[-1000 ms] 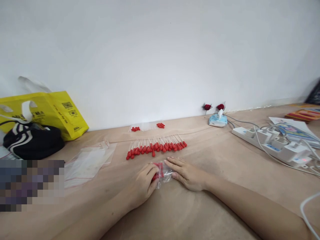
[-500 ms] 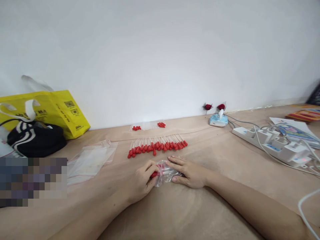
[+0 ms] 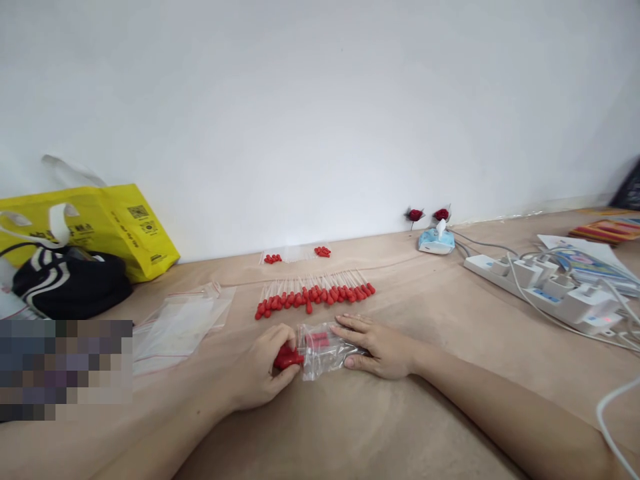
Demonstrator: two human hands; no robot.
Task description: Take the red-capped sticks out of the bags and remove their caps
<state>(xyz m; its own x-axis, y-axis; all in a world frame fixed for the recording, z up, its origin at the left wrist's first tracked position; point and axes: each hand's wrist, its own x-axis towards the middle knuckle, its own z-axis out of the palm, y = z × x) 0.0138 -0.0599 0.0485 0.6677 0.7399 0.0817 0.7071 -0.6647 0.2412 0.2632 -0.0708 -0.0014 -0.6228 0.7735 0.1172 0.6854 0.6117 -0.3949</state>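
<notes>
A small clear zip bag (image 3: 323,347) lies on the tan table (image 3: 350,427) just before me. My right hand (image 3: 383,347) lies on its right end with fingers stretched flat, pinning it down. My left hand (image 3: 257,370) is closed in a pinch on a bunch of red-bulbed droppers (image 3: 287,358) at the bag's left mouth. Beyond the hands a row of several red-bulbed droppers (image 3: 313,293) lies side by side.
Spare clear zip bags (image 3: 180,323) lie at the left, with a yellow bag (image 3: 107,223) and a black striped item (image 3: 67,280) behind. Filled small bags (image 3: 295,253) sit by the wall. At the right sit a power strip (image 3: 545,287) with cables, a tissue pack (image 3: 436,241) and booklets (image 3: 595,257).
My left hand has slid left along the table, and the red dropper bulbs now show outside the bag's left end. My right hand stays on the bag, which has flattened out.
</notes>
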